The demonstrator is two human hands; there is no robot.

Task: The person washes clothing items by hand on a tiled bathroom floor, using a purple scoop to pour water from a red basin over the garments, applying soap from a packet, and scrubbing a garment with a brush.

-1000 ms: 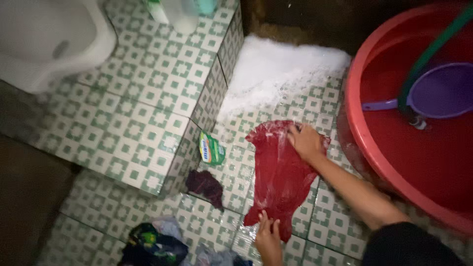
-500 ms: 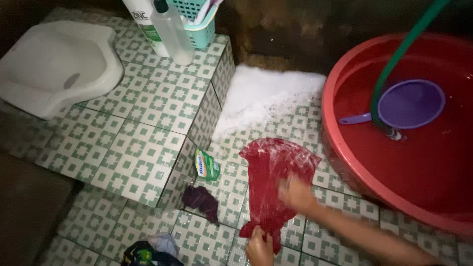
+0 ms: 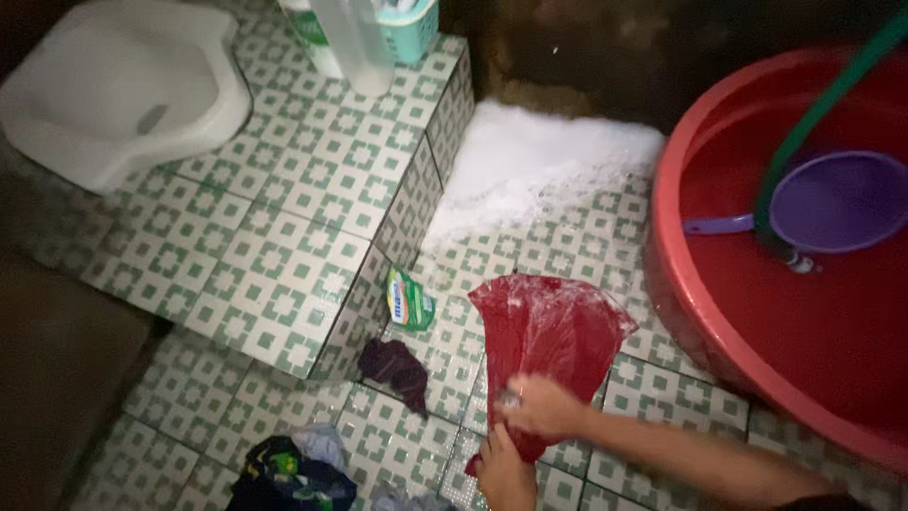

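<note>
A wet red cloth point(image 3: 549, 336) lies spread flat on the green-and-white tiled floor point(image 3: 445, 445). My right hand point(image 3: 541, 407) presses on its lower part, fingers closed against the fabric. Just below, my left hand point(image 3: 506, 476) holds the cloth's narrow bottom end at the frame's lower edge. A small dark maroon cloth point(image 3: 397, 367) lies to the left of the red one.
A large red tub point(image 3: 700, 312) of water stands at right, holding a purple dipper point(image 3: 832, 203) and a green hose point(image 3: 813, 132). White suds point(image 3: 539, 166) cover the floor behind. A raised tiled step point(image 3: 312, 199) carries a squat toilet point(image 3: 113, 90) and bottles point(image 3: 355, 38). A green sachet point(image 3: 409, 300) and a clothes pile point(image 3: 293, 468) lie nearby.
My right hand has slid down the red cloth from its top edge toward my left hand. The view has shifted, bringing the step and toilet more into sight.
</note>
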